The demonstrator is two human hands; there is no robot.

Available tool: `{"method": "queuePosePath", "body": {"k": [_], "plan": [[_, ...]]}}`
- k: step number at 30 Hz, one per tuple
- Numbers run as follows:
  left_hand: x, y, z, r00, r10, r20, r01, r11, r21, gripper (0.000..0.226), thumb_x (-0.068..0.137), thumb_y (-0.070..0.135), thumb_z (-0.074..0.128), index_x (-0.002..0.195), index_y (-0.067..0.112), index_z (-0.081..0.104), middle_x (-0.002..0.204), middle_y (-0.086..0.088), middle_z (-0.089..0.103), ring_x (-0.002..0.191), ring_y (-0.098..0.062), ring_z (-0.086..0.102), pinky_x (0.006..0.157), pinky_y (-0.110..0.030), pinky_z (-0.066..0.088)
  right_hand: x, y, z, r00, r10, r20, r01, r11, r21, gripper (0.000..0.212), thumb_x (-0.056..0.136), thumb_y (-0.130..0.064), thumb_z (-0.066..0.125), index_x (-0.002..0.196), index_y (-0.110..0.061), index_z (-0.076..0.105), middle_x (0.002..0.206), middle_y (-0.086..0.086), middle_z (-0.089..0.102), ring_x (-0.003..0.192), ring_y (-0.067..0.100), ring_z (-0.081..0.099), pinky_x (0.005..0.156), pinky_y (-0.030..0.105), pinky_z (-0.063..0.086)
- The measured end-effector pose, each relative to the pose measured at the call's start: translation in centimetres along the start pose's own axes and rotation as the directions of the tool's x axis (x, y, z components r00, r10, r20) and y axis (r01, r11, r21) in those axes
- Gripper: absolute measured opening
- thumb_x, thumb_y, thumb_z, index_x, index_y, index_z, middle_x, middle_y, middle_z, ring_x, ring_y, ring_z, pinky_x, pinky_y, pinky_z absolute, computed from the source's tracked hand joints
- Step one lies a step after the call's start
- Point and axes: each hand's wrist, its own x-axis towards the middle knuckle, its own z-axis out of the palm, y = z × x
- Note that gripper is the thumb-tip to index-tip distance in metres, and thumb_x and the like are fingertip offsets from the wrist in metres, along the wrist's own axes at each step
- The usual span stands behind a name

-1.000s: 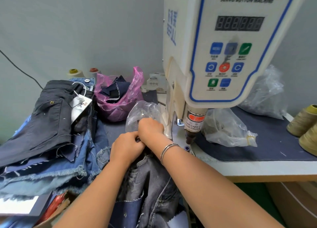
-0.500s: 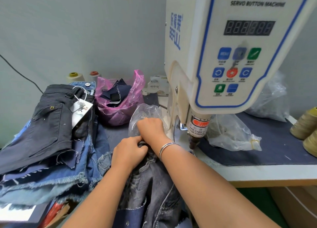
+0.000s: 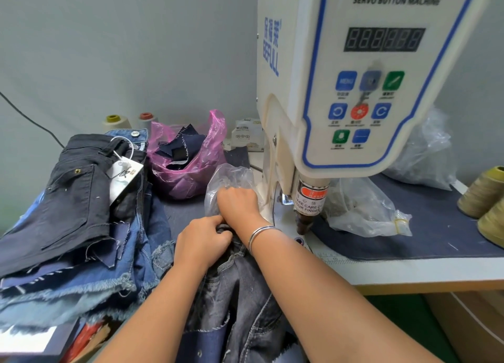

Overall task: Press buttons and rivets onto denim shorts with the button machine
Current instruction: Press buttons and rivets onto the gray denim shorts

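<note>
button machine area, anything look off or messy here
Nothing looks damaged or spilled. The button machine display shows unlit digits, and both hands work left of its press head, not under it.

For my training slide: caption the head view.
Both hands bunch grey denim shorts beside the servo button machine.

Quick count: one button machine [image 3: 354, 89] at 1 o'clock, eight buttons on its panel. Four thread cones, two at 10 o'clock [image 3: 114, 121], two at 3 [image 3: 482, 192]. One pink bag [image 3: 188, 166], three clear bags [image 3: 365, 209]. One stack of shorts [image 3: 76, 226] at 9. Two hands [image 3: 201, 240], one bracelet [image 3: 260, 233].
</note>
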Motion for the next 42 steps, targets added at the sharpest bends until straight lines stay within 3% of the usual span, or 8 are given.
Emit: {"method": "queuePosePath", "body": {"k": [13, 20, 23, 25, 28, 33, 36, 42], "plan": [[-0.1, 0.3, -0.1, 1.0, -0.017, -0.021, 0.017, 1.0, -0.021, 0.027, 0.074, 0.028, 0.054, 0.093, 0.038, 0.07, 0.085, 0.006, 0.071, 0.086, -0.023, 0.061, 0.065, -0.029, 0.04, -0.2, 0.2, 0.1, 0.999, 0.038, -0.011, -0.037, 0.997, 0.067, 0.026, 0.091, -0.007, 0.046, 0.116, -0.01, 0.054, 0.109, 0.01, 0.066, 0.101, 0.03, 0.064, 0.069, 0.033, 0.04], [-0.1, 0.5, -0.4, 0.999, -0.041, -0.01, 0.04, 0.999, -0.024, 0.012, 0.078, 0.033, 0.054, 0.074, 0.027, 0.063, 0.085, -0.003, 0.07, 0.086, -0.03, 0.061, 0.064, -0.033, 0.041, -3.7, 0.2, -4.5, 0.994, 0.1, -0.041, -0.081, 0.938, 0.337, 0.013, 0.09, -0.022, 0.05, 0.099, -0.017, 0.058, 0.096, 0.008, 0.064, 0.088, 0.031, 0.06, 0.064, 0.031, 0.037], [-0.2, 0.5, -0.5, 0.999, -0.036, 0.02, 0.036, 0.999, 0.007, 0.025, 0.075, 0.045, 0.039, 0.065, 0.026, 0.053, 0.083, -0.003, 0.068, 0.078, -0.031, 0.058, 0.062, -0.032, 0.035, -9.1, -0.7, -7.1, 0.946, 0.128, -0.298, 0.077, 0.804, 0.59, 0.006, 0.082, -0.024, 0.059, 0.084, -0.019, 0.062, 0.08, 0.0, 0.061, 0.072, 0.02, 0.057, 0.06, 0.031, 0.042], [-0.2, 0.4, -0.5, 0.999, -0.031, 0.03, 0.032, 0.999, -0.032, 0.022, 0.068, 0.046, 0.041, 0.069, 0.038, 0.061, 0.078, 0.007, 0.068, 0.076, -0.022, 0.058, 0.062, -0.031, 0.04, -13.7, -0.3, -7.9, 0.934, 0.182, -0.308, 0.115, 0.663, 0.739, 0.003, 0.078, -0.027, 0.059, 0.077, -0.024, 0.06, 0.07, -0.006, 0.057, 0.061, 0.008, 0.051, 0.057, 0.024, 0.043], [-0.2, 0.2, -0.4, 0.999, -0.036, -0.009, 0.035, 0.994, -0.1, 0.032, 0.07, 0.035, 0.052, 0.094, 0.045, 0.07, 0.091, 0.012, 0.072, 0.088, -0.019, 0.062, 0.07, -0.029, 0.045, -18.6, 2.4, -7.7, 0.935, 0.32, -0.152, 0.007, 0.412, 0.911, 0.004, 0.08, -0.029, 0.063, 0.076, -0.027, 0.063, 0.065, -0.008, 0.06, 0.055, 0.003, 0.052, 0.053, 0.013, 0.039], [0.0, 0.0, -0.1, 0.999, -0.047, -0.026, 0.045, 0.994, -0.102, 0.031, 0.073, 0.03, 0.054, 0.096, 0.043, 0.07, 0.091, 0.012, 0.071, 0.08, -0.018, 0.058, 0.066, -0.029, 0.04, -19.2, 6.5, -6.4, 0.842, 0.524, 0.128, -0.2, 0.082, 0.976, 0.02, 0.085, -0.017, 0.067, 0.073, -0.032, 0.068, 0.053, -0.009, 0.054, 0.045, 0.008, 0.045, 0.049, 0.018, 0.039], [0.0, 0.0, -0.1, 0.999, -0.047, -0.025, 0.044, 0.994, -0.095, 0.029, 0.075, 0.028, 0.056, 0.096, 0.043, 0.07, 0.089, 0.012, 0.07, 0.077, -0.017, 0.056, 0.065, -0.029, 0.04, -18.3, 7.2, -6.1, 0.851, 0.499, 0.165, -0.213, 0.041, 0.976, 0.021, 0.087, -0.015, 0.065, 0.074, -0.032, 0.069, 0.053, -0.01, 0.056, 0.046, 0.009, 0.044, 0.051, 0.021, 0.04], [0.1, 0.0, -0.2, 0.998, -0.052, -0.021, 0.05, 0.995, -0.083, 0.031, 0.07, 0.034, 0.052, 0.093, 0.044, 0.069, 0.072, 0.017, 0.058, 0.074, -0.015, 0.053, 0.063, -0.028, 0.037, -17.6, 8.2, -5.8, 0.884, 0.459, 0.085, -0.175, 0.158, 0.972, 0.024, 0.085, -0.007, 0.067, 0.073, -0.028, 0.068, 0.054, -0.014, 0.06, 0.05, -0.002, 0.053, 0.053, 0.011, 0.042]]}}
